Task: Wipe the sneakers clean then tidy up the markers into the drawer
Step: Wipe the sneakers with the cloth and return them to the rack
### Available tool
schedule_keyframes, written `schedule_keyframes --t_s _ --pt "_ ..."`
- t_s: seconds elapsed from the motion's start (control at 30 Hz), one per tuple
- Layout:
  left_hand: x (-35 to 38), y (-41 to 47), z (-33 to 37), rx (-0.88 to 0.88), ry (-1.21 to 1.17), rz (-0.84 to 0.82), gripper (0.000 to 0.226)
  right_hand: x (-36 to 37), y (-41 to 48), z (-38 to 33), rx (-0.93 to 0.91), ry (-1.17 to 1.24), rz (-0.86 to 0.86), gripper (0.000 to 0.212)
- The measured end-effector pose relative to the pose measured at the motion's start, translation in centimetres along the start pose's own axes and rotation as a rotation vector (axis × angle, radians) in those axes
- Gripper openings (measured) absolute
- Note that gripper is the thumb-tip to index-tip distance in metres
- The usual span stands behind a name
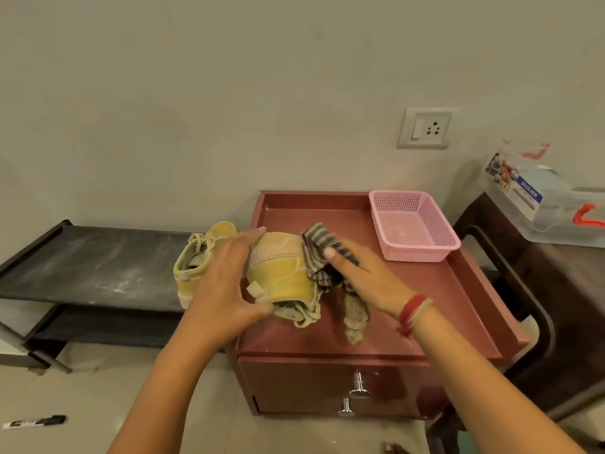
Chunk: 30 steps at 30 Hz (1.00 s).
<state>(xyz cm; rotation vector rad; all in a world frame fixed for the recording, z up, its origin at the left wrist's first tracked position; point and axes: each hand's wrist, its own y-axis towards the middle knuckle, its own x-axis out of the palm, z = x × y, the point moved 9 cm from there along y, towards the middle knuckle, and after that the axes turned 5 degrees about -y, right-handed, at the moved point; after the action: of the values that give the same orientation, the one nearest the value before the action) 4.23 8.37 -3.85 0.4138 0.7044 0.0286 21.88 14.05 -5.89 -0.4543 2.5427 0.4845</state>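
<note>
Now, wiping: left hand (222,283) has its grip wrapped round the yellow suede sneaker (281,273) on the red-brown bench (442,290); right hand (366,280) bunches the striped grey cloth (314,244) against it. Next, probably, firm strokes along the upper.

dim warm light, soft wide-angle blur

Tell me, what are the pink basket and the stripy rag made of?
The pink basket looks like molded plastic: stiff, faintly shiny walls full of tiny holes. The stripy rag seems soft woven cloth; it crumples against the sneaker and droops from the right hand gripping it.
</note>
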Motion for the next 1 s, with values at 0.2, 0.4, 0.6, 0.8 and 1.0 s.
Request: schedule_keyframes --t_s 0.2,0.4,0.6,0.8,1.0 --pt "0.5 -0.3 -1.9 -0.114 0.057 -0.053 0.108 0.5 0.0 -0.2 -0.076 -0.145 0.063 0.035" --pt "0.3 -1.2 -7.5 -0.584 -0.226 0.032 0.047 2.4 -1.9 -0.4 -0.115 -0.349 0.155 0.052" --pt "1.7 -2.4 -8.1 -0.904 -0.867 0.033 0.036 4.9 -3.2 -1.4 -0.168 -0.498 0.079 0.050" --pt "3.9 -2.4 -8.6 -0.907 -0.737 0.136 0.052 3.6 -3.3 0.4 0.032 -0.165 0.198 0.039" --pt "1.9 -0.6 -7.0 -0.691 -0.695 0.338 0.088 -2.9 -3.4 2.8 0.345 0.543 0.482 0.017"
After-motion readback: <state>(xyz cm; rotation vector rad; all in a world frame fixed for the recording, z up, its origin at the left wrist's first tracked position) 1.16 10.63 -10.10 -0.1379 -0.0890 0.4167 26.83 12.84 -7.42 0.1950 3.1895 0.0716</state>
